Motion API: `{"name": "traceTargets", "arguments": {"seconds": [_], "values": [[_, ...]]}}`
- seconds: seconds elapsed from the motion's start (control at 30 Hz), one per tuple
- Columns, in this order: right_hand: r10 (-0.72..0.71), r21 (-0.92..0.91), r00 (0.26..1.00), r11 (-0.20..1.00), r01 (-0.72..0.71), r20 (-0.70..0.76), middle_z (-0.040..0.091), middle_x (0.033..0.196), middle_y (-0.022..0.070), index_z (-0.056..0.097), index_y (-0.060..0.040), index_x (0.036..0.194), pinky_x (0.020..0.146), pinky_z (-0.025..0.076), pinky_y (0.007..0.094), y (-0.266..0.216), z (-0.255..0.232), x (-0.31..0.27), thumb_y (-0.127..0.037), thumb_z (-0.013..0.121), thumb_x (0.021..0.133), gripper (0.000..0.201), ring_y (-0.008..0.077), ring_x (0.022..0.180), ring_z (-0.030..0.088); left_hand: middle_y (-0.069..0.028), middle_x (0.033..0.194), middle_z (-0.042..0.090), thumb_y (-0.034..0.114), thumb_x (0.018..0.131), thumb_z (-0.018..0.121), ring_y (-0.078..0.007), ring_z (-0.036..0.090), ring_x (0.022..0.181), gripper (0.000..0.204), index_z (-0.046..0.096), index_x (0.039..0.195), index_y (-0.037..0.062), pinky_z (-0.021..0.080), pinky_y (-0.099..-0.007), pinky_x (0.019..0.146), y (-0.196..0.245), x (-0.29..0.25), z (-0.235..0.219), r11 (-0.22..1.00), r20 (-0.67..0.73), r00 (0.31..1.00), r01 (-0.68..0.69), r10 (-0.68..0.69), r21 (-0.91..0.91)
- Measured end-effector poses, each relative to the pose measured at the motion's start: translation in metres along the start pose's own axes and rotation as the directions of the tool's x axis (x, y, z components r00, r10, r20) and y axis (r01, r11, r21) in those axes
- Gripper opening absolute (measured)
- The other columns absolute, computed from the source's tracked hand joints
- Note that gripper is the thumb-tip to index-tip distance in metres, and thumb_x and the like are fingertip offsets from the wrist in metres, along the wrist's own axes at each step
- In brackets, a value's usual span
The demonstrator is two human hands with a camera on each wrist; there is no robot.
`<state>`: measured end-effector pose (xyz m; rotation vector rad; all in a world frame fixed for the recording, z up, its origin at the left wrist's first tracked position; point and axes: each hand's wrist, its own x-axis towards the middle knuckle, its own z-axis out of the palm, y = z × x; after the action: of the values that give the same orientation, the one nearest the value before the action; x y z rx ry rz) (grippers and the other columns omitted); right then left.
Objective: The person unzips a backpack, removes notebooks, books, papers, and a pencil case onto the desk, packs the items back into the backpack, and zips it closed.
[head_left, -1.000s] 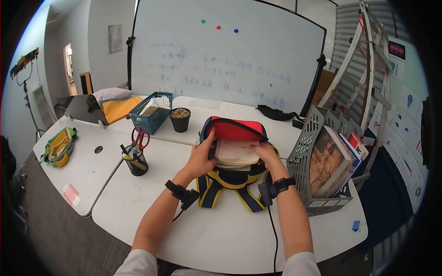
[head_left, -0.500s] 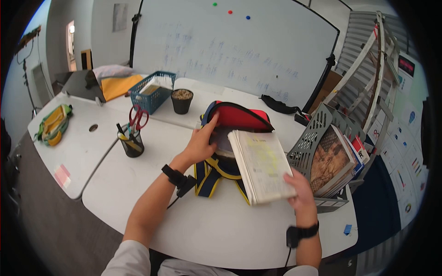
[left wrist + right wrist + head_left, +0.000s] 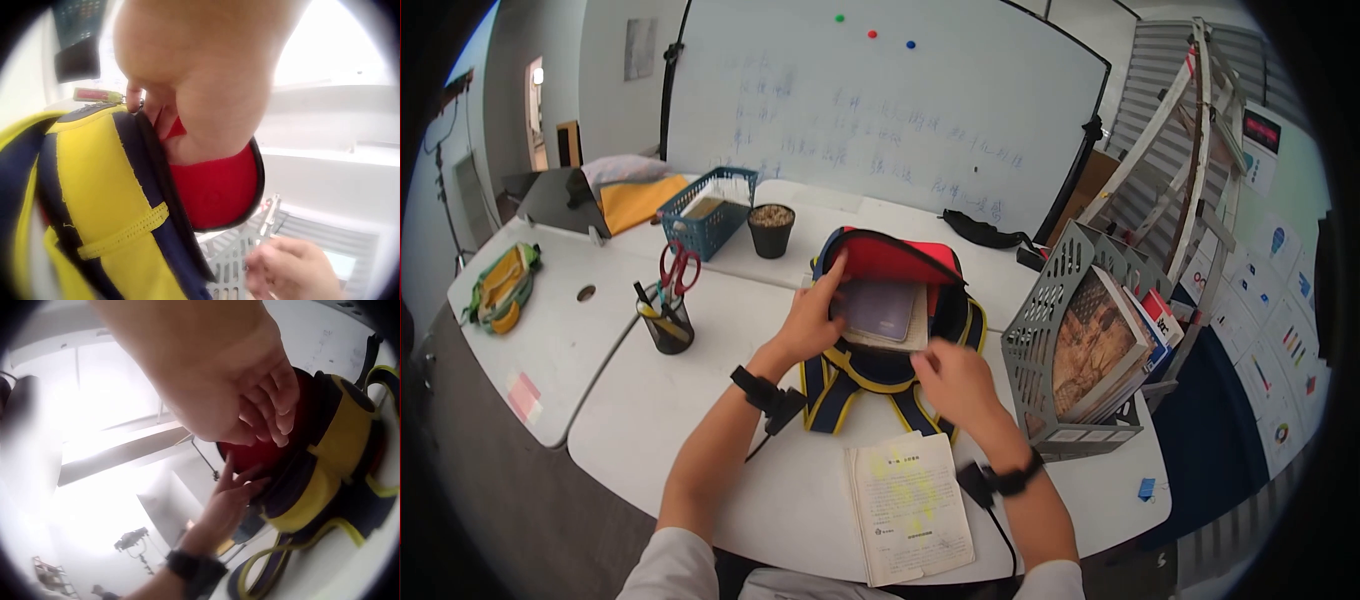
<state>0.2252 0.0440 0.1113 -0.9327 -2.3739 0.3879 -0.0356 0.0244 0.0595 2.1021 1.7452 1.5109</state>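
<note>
The red, navy and yellow fabric backpack [image 3: 890,320] lies on the white table [image 3: 700,430], its red flap raised and its mouth facing the person. Inside it a purple-grey book [image 3: 880,308] sits on a pale one.

Risk: the flap appears to be kept up by the left hand [image 3: 812,318] alone. If that hold slackens, the flap would likely drop over the opening and block access to the books. A second risk is the thin white booklet with yellow highlighting [image 3: 910,505], which lies near the table's front edge beside the right forearm (a backward sweep of that arm could push it off).

Pose: the left arm reaches forward; its fingers curl over the rim of the opening and press the flap back. The right hand [image 3: 955,385] hovers just in front of the backpack mouth, fingers loosely bent, holding nothing.
</note>
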Motion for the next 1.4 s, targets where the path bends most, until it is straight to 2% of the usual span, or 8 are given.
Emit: {"name": "traceTargets", "arguments": {"seconds": [0.23,0.3,0.43,0.73,0.93,1.2,1.33,1.4], "values": [[0.109,-0.269,0.991,0.955,-0.128,-0.082,0.07,0.087,0.0222,0.068,0.004,0.098,0.078,0.054,0.0452,0.016,0.056,0.109,-0.033,0.069,0.084,0.04,0.0374,0.084,0.069,-0.0222,0.132,0.056,-0.008,0.065,0.061,-0.033,0.063,0.104,0.105,0.014,0.157,0.0127,0.048,-0.0405,0.094,0.006,0.0,-0.002,1.0,0.0,1.0,-0.006,0.006,-0.011],[0.397,-0.043,0.874,0.915,-0.402,0.28,0.069,0.091,0.0247,0.067,0.005,0.101,0.072,0.056,0.0419,0.001,0.042,0.115,-0.03,0.069,0.083,0.039,0.0352,0.077,0.071,-0.0186,0.133,0.054,-0.006,0.065,0.06,-0.031,0.06,0.107,0.104,0.014,0.157,0.013,0.041,-0.0399,0.097,0.005,-0.003,-0.003,0.999,0.016,0.999,0.038,-0.038,-0.018],[0.384,0.288,0.923,0.882,-0.374,0.02,0.066,0.083,0.0201,0.065,0.0038,0.105,0.052,0.051,0.0389,0.039,0.082,0.12,-0.022,0.067,0.083,0.033,0.0283,0.058,0.066,-0.0163,0.133,0.052,-0.004,0.065,0.059,-0.0315,0.055,0.114,0.103,0.014,0.157,0.0133,0.034,-0.0407,0.101,0.0,-0.001,0.002,0.997,0.037,0.998,0.049,-0.047,-0.061],[0.328,0.913,0.857,-0.054,-0.404,0.399,0.057,0.078,0.0035,0.061,-0.0042,0.098,0.034,0.022,0.0238,0.093,-0.003,0.072,-0.008,0.062,0.086,0.013,0.0121,0.047,0.042,-0.015,0.135,0.048,0.001,0.082,0.05,-0.0246,0.047,0.122,0.079,0.023,0.155,0.0109,0.036,-0.0357,0.106,0.006,0.004,-0.015,0.915,0.006,0.988,0.143,-0.152,-0.377],[0.216,0.934,0.93,0.14,-0.329,0.296,0.065,0.115,0.0162,0.052,0.0093,0.127,0.091,0.05,0.0335,0.057,-0.059,-0.05,-0.01,0.058,0.087,0.046,0.0225,0.106,0.063,-0.0132,0.136,0.046,0.003,0.089,0.041,-0.0232,0.046,0.119,0.067,0.027,0.155,0.0117,0.036,-0.0349,0.106,0.002,0.007,-0.012,0.864,0.009,0.982,0.172,-0.19,-0.473],[0.143,0.898,0.959,0.34,-0.28,0.245,0.065,0.114,0.0185,0.049,0.0128,0.126,0.089,0.052,0.0337,0.049,-0.121,-0.139,-0.014,0.063,0.084,0.052,0.0229,0.096,0.067,-0.0128,0.135,0.045,0.002,0.088,0.041,-0.0236,0.046,0.118,0.07,0.024,0.155,0.0123,0.035,-0.0361,0.107,0.008,0.004,-0.013,0.874,0.03,0.98,0.188,-0.196,-0.449],[0.28,0.255,0.534,0.647,-0.719,0.798,0.071,0.099,0.0078,0.054,-0.0054,0.13,0.072,0.053,0.0342,0.044,-0.071,-0.157,-0.028,0.064,0.092,0.046,0.0227,0.084,0.07,-0.0119,0.135,0.045,0.002,0.088,0.042,-0.0232,0.045,0.118,0.071,0.024,0.155,0.0119,0.036,-0.036,0.106,0.006,0.004,-0.013,0.865,0.031,0.981,0.183,-0.191,-0.467],[0.298,0.034,0.612,0.882,-0.47,0.733,0.07,0.091,0.009,0.059,-0.0047,0.123,0.066,0.051,0.0337,0.029,-0.065,-0.151,-0.03,0.064,0.092,0.041,0.0218,0.076,0.067,-0.0118,0.135,0.045,0.002,0.088,0.042,-0.0229,0.045,0.118,0.071,0.024,0.155,0.0118,0.036,-0.036,0.106,0.004,0.004,-0.012,0.874,0.019,0.983,0.173,-0.184,-0.455]]}}
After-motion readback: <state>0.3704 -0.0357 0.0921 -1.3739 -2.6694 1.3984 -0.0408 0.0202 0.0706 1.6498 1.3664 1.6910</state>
